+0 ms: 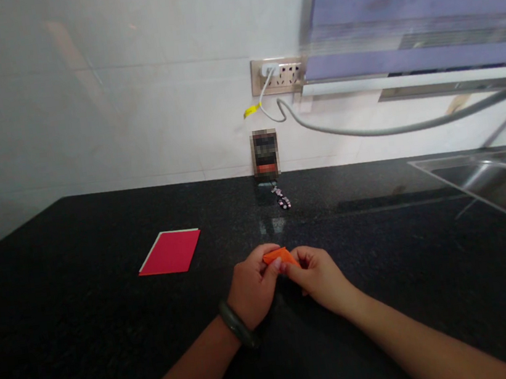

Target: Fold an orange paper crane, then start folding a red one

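A small folded orange paper [279, 255] is pinched between both of my hands over the black countertop [90, 335]. My left hand [251, 289], with a dark bangle on its wrist, grips the paper's left side with thumb and fingers closed. My right hand [319, 275] pinches its right side. Most of the paper is hidden by my fingers. A stack of red paper sheets [170, 252] lies flat to the left, apart from my hands.
A small blurred device [266, 153] stands against the white wall, with a little charm [281, 199] in front of it. A wall socket [278, 75] holds a plug and a grey cable [366, 131]. A metal sink [494, 182] lies at the right.
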Available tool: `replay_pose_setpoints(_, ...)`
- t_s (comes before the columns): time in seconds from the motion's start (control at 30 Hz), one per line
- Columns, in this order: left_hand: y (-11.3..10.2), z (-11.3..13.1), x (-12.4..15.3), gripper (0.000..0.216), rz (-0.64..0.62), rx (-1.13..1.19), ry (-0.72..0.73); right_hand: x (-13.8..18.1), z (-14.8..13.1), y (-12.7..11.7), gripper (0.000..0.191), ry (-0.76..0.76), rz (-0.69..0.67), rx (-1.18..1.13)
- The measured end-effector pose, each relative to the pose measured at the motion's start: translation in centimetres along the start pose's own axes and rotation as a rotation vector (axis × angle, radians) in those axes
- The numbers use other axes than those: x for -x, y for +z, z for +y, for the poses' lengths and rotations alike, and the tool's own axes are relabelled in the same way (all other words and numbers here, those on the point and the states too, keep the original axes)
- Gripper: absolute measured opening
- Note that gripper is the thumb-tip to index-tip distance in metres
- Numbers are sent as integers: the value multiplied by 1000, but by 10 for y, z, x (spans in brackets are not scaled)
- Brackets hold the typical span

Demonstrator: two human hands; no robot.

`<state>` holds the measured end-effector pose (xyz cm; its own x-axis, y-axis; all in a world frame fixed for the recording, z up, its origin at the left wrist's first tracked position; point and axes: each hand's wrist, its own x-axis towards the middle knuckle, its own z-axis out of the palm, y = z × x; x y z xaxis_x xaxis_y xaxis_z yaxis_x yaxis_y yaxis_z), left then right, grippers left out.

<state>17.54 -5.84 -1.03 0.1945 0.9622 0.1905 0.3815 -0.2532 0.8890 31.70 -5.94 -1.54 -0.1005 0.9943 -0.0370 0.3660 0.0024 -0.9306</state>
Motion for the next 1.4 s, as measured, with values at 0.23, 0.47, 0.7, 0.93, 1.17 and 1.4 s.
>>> replay_pose_setpoints(0.23, 2, -2, 3, 35, 27, -149, -18, 1, -3, 4, 30, 23, -11, -15)
replay_pose_setpoints(0.47, 3, -7, -4, 27, -10, 154, -91, 3, -6, 7, 30, 147, -72, -227)
replay_pose_setpoints(0.7, 3, -5, -4, 24, 7, 217, -121, 4, -6, 10, 33, 157, -98, -309)
replay_pose_setpoints(0.93, 1, -6, -4, 24, 62, 113, -103, 4, -7, 10, 32, 190, -128, -325)
replay_pose_setpoints(1.17, -4, -6, -7, 26, 154, 24, -125, 6, -11, 5, 27, 253, -192, -223)
replay_pose_setpoints(1.4, -3, -8, -6, 23, -51, 202, -204, -3, -8, -19, 25, 38, -9, -149)
